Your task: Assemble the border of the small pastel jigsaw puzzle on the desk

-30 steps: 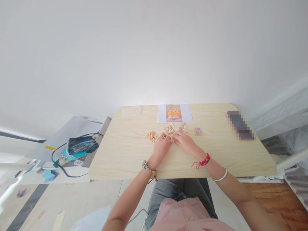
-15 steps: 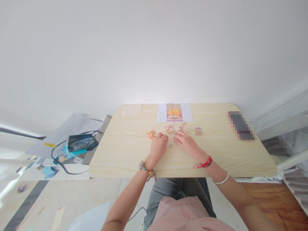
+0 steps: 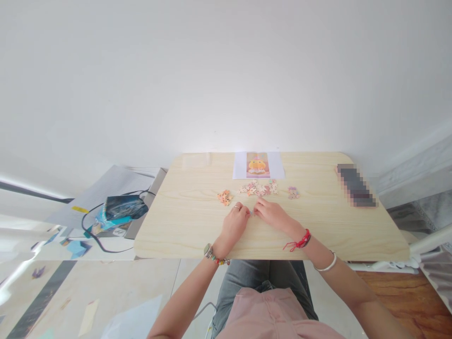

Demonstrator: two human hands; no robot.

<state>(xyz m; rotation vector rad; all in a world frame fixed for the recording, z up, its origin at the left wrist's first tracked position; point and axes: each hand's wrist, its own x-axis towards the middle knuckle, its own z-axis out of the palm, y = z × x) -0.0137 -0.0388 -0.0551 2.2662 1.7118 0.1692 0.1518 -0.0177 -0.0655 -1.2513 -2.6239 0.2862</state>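
A small bluish jigsaw puzzle piece sits low over the table between my two hands, mostly covered by fingertips. My left hand pinches it from the left, fingers closed. From the other side, the closed fingers of my right hand hold its right edge. Whether it is one piece or two joined is too small to tell. Just beyond my hands lies a loose pile of pinkish and cream puzzle pieces. An orange pile of puzzle pieces is at the left, and a purple cluster of puzzle pieces at the right.
A sheet with a printed orange cartoon picture lies at the back of the wooden table. A clear plastic piece rests at the back left, a phone at the right. Left of the table are papers and a blue bag.
My left hand has moved from the orange pile toward the bluish piece. Both hands have come together at that piece and now grip it.
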